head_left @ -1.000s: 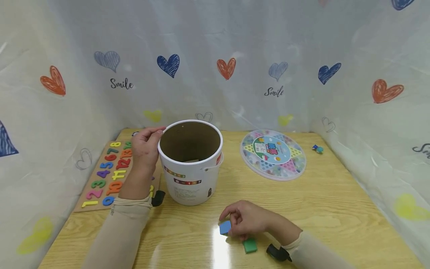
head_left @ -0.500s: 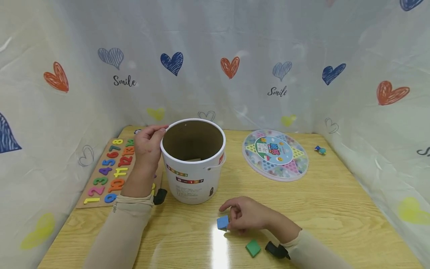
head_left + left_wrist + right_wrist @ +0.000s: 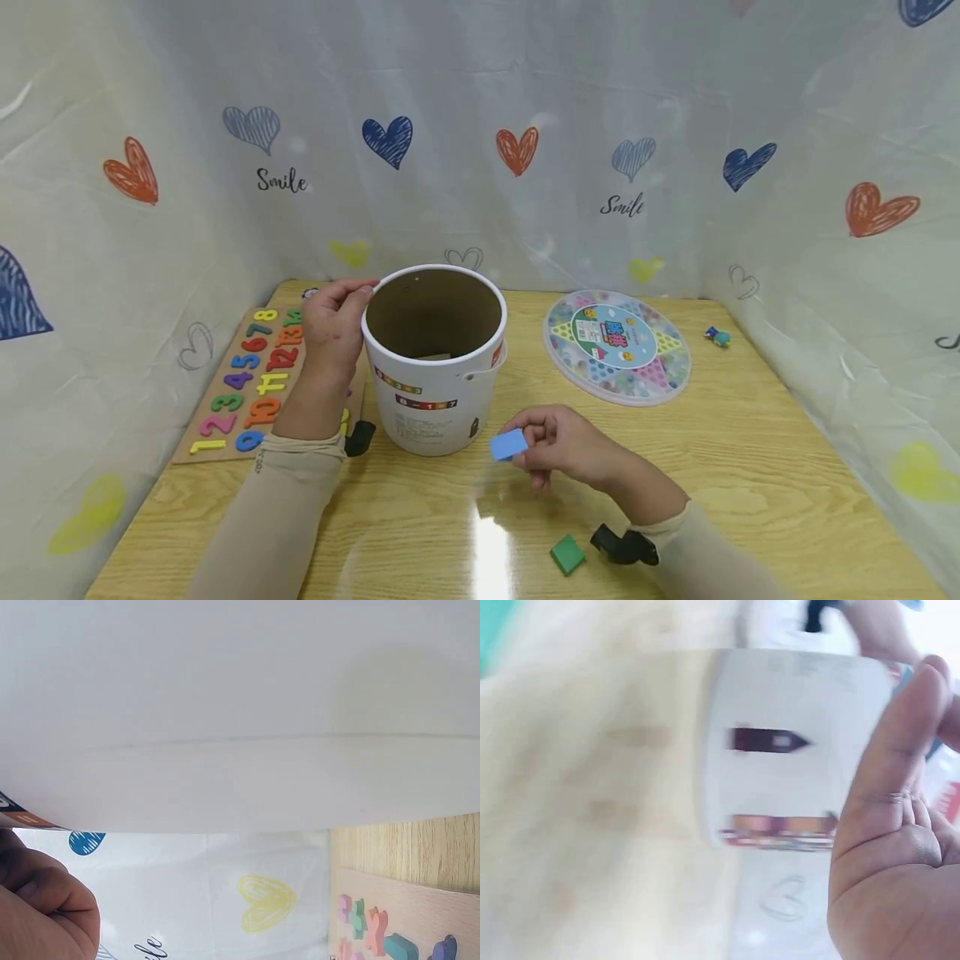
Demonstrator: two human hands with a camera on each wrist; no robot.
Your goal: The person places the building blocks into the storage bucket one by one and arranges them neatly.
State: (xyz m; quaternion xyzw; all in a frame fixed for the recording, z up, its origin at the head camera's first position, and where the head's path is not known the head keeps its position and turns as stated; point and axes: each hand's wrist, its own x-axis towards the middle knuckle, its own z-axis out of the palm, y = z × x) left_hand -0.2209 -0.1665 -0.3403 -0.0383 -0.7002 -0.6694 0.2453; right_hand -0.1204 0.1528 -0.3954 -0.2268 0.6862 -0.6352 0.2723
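A white bucket (image 3: 420, 425) with printed labels stands upright on the table, and in the head view a pale object shows low inside it. My left hand (image 3: 330, 337) grips its rim on the left side; in the left wrist view the bucket's white wall (image 3: 225, 772) hides much of the scene. Just off the bucket's right front, my right hand (image 3: 566, 446) pinches a blue block (image 3: 509, 444) between thumb and fingers, raised above the tabletop. A green block (image 3: 567, 554) lies on the table nearer the front, below the right wrist.
Left of the bucket lies a wooden number board (image 3: 225, 417), partly behind the left forearm. A round Chinese checkers board (image 3: 618, 346) lies at the back right. A small blue-green toy (image 3: 717, 337) sits farther right. A curtain with hearts (image 3: 450, 200) surrounds the table (image 3: 712, 450).
My right hand has lifted the blue block off the table and carried it slightly away from me, closer to the bucket. The left hand keeps its hold on the rim.
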